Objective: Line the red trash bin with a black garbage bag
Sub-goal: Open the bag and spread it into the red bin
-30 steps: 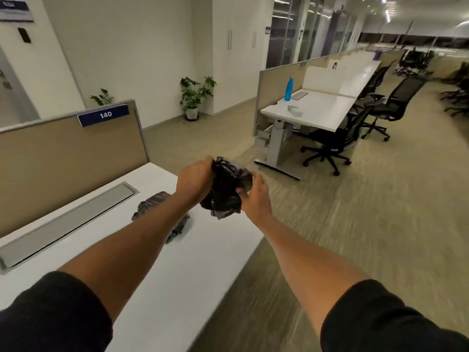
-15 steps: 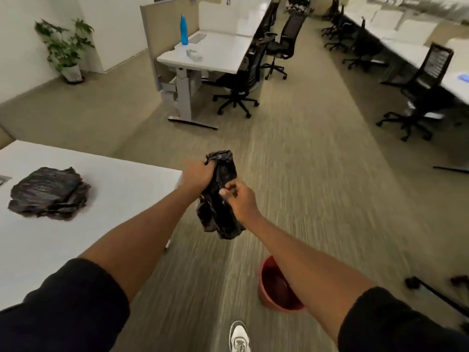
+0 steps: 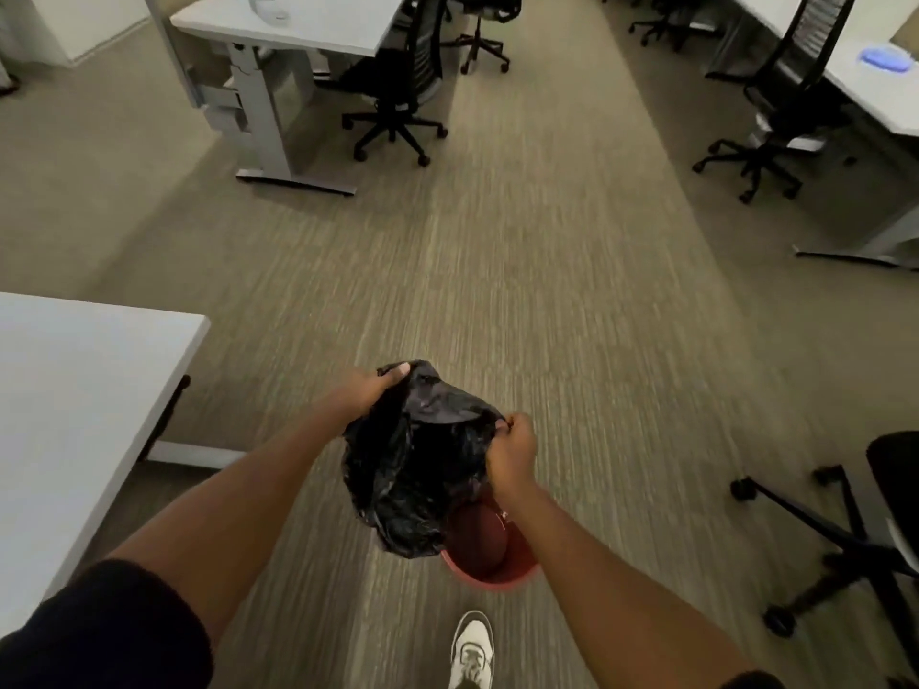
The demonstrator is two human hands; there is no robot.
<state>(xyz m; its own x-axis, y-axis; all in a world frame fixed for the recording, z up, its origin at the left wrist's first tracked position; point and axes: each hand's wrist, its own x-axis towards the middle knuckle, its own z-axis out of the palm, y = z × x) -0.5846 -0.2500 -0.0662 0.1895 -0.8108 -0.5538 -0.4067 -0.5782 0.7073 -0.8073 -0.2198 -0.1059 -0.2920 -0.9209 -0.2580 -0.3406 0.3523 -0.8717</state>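
Observation:
A crumpled black garbage bag [image 3: 417,460] hangs in the air in front of me, partly spread apart at its top. My left hand [image 3: 370,392] grips its upper left edge and my right hand [image 3: 512,452] pinches its right edge. Below the bag, on the carpet, stands the red trash bin [image 3: 490,549]. The bag's lower end and my right forearm cover part of the bin's rim. The bag hangs above the bin, not inside it.
A white desk [image 3: 74,390] is at my left, its corner close to my left arm. A black office chair [image 3: 855,534] stands at the right. More desks and chairs [image 3: 398,92] are farther ahead. My white shoe [image 3: 470,648] is just behind the bin.
My view has turned from the desk down to the floor. The bag went from a tight bundle to partly spread between my hands, and it now hangs over the red bin.

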